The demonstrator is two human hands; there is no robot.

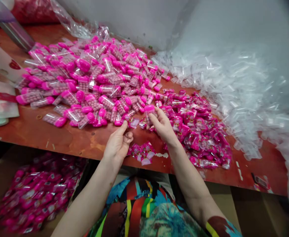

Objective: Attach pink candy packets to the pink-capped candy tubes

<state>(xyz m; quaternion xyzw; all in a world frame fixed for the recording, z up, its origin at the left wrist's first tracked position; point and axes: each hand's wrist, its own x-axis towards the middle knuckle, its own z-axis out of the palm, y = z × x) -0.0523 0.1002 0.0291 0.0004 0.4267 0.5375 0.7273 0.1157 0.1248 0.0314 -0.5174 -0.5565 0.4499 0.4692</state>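
Between the thumb and fingers of my right hand [161, 126] is a small clear plastic bottle with a bright pink cap [149, 108], cap upward. My left hand [118, 141] is closed, fingers curled and thumb pointing up. A small pink-and-clear printed wrapper [134, 123] lies at its thumb tip; whether the fingers grip it is hidden. Behind both hands spreads a heap of pink-capped bottles filled with small pink balls [92, 82]. Close to my right forearm is a pile of pink printed packets [196, 128]. Several loose pink packets [142, 152] lie between my wrists.
A large heap of clear plastic pieces [228, 82] covers the right of the red-brown table [67, 136]. Below the front edge at left, a cardboard box holds many pink wrapped items [40, 191]. A banded stack of clear bags [2, 98] sits at far left. A wall stands behind.
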